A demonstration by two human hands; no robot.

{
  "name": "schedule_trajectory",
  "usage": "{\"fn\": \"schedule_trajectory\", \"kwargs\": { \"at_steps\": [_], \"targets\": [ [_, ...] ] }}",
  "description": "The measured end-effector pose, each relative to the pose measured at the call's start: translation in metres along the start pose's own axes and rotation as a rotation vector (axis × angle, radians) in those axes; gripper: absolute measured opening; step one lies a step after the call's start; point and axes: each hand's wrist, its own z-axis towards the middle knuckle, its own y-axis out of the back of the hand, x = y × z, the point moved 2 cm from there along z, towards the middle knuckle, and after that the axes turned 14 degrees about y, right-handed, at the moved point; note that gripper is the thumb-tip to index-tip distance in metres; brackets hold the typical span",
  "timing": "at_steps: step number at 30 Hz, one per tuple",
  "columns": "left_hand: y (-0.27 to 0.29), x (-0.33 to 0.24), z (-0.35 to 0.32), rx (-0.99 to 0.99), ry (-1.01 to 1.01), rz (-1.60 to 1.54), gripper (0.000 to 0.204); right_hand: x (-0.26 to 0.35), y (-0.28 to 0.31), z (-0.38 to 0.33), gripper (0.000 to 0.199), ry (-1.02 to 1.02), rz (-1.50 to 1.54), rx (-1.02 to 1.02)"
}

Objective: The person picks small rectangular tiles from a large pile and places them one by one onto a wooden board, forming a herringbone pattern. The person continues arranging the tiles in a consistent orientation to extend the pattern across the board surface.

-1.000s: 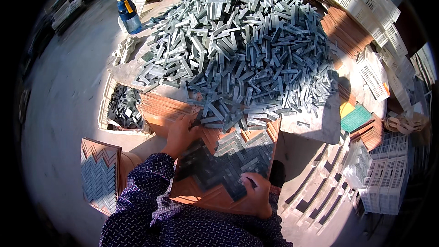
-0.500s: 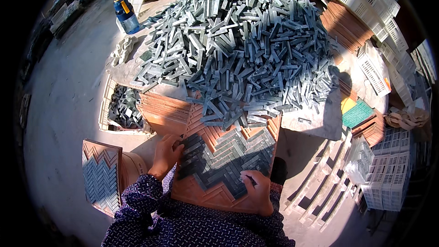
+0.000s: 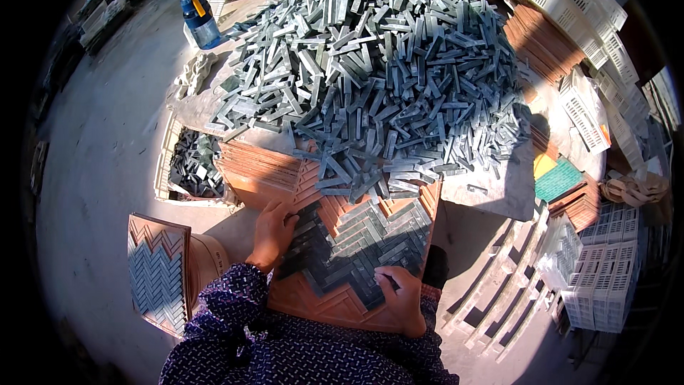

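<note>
An orange herringbone mould tray [image 3: 335, 303] lies in front of me, partly filled with grey stone strips [image 3: 360, 246] set in a zigzag. My left hand [image 3: 273, 234] rests on the tray's left edge, fingers bent onto the strips there. My right hand [image 3: 400, 298] lies at the tray's near right corner, fingertips pressing a strip into the pattern. Just beyond the tray rises a big heap of loose grey strips [image 3: 385, 71] on a table.
A filled herringbone tray [image 3: 158, 271] leans at my left. A white crate with dark strips [image 3: 187, 167] stands left of the heap, a blue bottle [image 3: 199, 20] further back. White plastic crates [image 3: 605, 271] and stacked orange trays [image 3: 545, 43] crowd the right side.
My left hand has drawn back from the heap's edge down to the tray's left side. My right hand has stayed at the near right corner.
</note>
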Motion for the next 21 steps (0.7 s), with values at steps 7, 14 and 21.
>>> {"fn": "schedule_trajectory", "kwargs": {
  "at_steps": [7,14,21],
  "targets": [
    [-0.001,-0.013,0.012,-0.017,-0.138,0.106,0.012,-0.002,0.001,0.000,0.011,0.009,0.008,-0.002],
    [-0.029,-0.035,0.052,-0.003,-0.303,0.118,0.024,0.003,0.005,0.001,0.012,-0.015,0.044,-0.012],
    [-0.014,-0.035,0.050,0.184,-0.168,0.128,0.018,0.005,0.010,0.003,0.011,-0.038,0.025,-0.020]
  ]
}}
